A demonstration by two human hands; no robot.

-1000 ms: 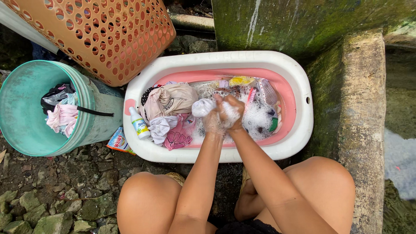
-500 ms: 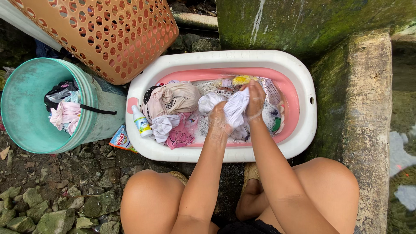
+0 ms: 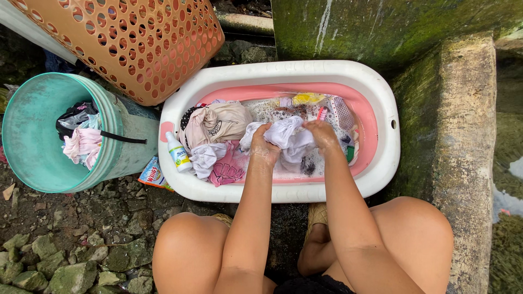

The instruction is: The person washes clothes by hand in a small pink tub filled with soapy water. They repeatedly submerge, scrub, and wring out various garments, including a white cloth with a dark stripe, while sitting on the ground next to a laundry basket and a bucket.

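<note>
Scrubbing step in hand, judged from the suds; items left to right:

- Teal bucket (image 3: 32, 136), at 9 o'clock, with clothes inside.
- Orange basket (image 3: 136, 38), at 11 o'clock, tipped over.
- White bottle (image 3: 178, 154), on the tub's left rim.
- Pink-and-white tub (image 3: 381, 163), centre, holding soapy water and heaped laundry.
- Left hand (image 3: 265, 148), fist closed on the white garment (image 3: 289, 136), arm reaching straight in.
- Right hand (image 3: 322, 135), clamped on the same cloth, close beside the left.
- Next move likely calls for firm rubbing between both fists.
</note>
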